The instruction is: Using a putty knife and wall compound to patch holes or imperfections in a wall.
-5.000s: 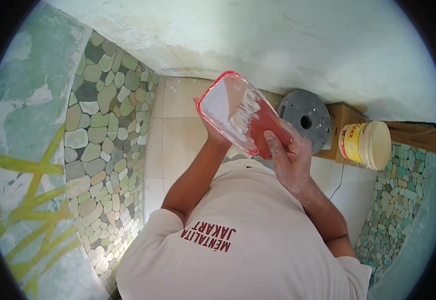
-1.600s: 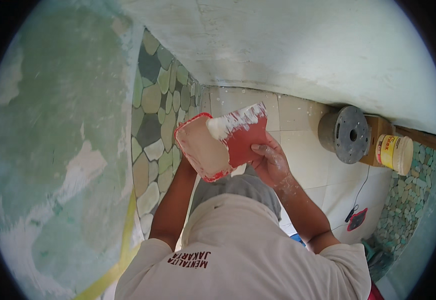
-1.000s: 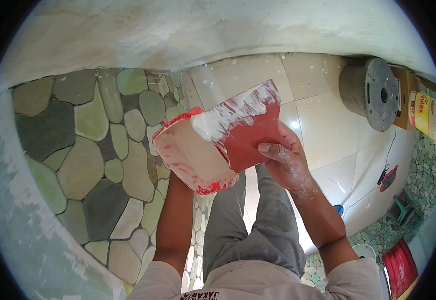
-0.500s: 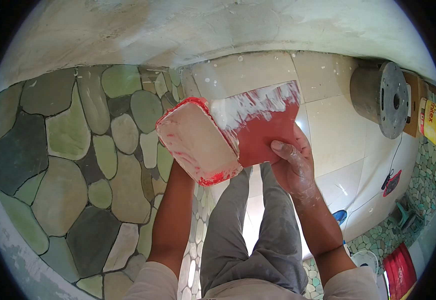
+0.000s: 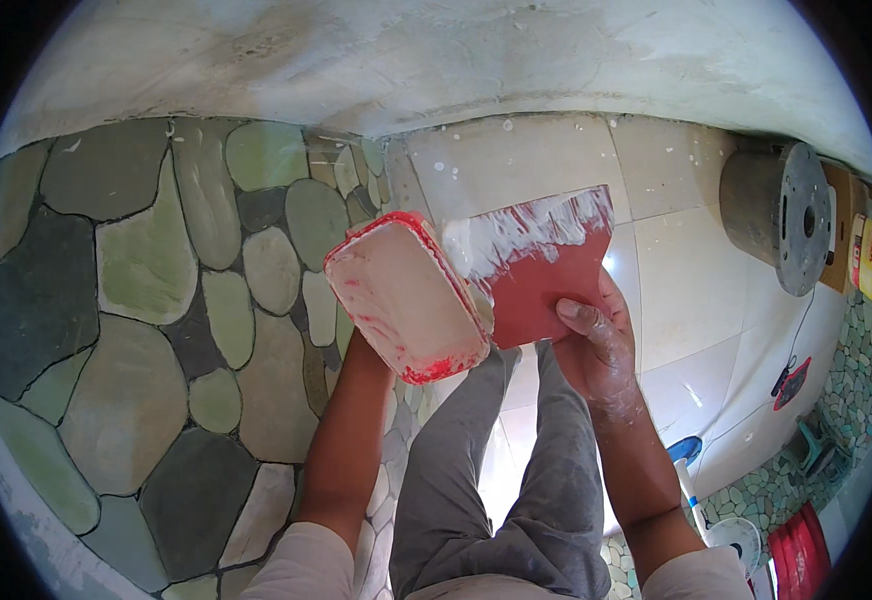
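A red rectangular tub point(image 5: 411, 300), its inside coated with pale filler, is held up in front of me. My left hand is behind and under it, fingers hidden; only the left forearm point(image 5: 348, 430) shows. My right hand point(image 5: 601, 340), smudged white, pinches the lower right part of a flat red putty spreader point(image 5: 541, 290), thumb on top. White filler is smeared in streaks along the spreader's far edge. The spreader's left side meets the tub's right rim, where a lump of filler sits.
A pale plastered wall point(image 5: 436, 60) curves across the far side. Stone-patterned flooring point(image 5: 136, 390) lies left, beige tiles point(image 5: 686, 270) right, with white spatters. At the right are a grey spool-like drum point(image 5: 771, 210), a yellow package point(image 5: 868, 258), a cable, and a green stool point(image 5: 818, 450).
The whole view has shifted slightly, so surroundings, tub and spreader all appear a little lower and farther right. Both hands keep their hold, with the spreader still against the tub's rim.
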Motion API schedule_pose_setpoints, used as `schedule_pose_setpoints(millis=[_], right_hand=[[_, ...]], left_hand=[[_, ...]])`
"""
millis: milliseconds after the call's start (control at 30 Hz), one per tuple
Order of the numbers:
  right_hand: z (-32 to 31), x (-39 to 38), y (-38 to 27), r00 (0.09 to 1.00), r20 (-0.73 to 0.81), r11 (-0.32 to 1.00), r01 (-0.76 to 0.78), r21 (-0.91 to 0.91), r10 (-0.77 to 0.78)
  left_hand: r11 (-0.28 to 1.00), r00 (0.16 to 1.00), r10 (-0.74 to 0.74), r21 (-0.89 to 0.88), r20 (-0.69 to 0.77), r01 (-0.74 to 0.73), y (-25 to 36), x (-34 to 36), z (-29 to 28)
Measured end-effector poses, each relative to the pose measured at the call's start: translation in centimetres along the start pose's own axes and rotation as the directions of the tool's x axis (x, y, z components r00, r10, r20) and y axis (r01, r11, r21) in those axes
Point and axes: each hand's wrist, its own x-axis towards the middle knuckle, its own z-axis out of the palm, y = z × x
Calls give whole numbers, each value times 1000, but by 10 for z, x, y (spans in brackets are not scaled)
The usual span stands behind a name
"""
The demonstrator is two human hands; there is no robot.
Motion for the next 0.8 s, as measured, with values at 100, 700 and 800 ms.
schedule_pose_setpoints(millis=[100, 700, 800], right_hand=[[0, 2, 7, 1000, 4, 1000, -8, 0, 8], [24, 53, 54, 997, -43, 995, 54, -87, -58], [13, 72, 52, 997, -38, 995, 68, -67, -71]], left_hand=[[999, 999, 3, 33, -34, -2, 4, -10, 1], [967, 973, 208, 172, -101, -188, 30, -33, -23], [940, 959, 258, 262, -119, -221, 28, -35, -23]])
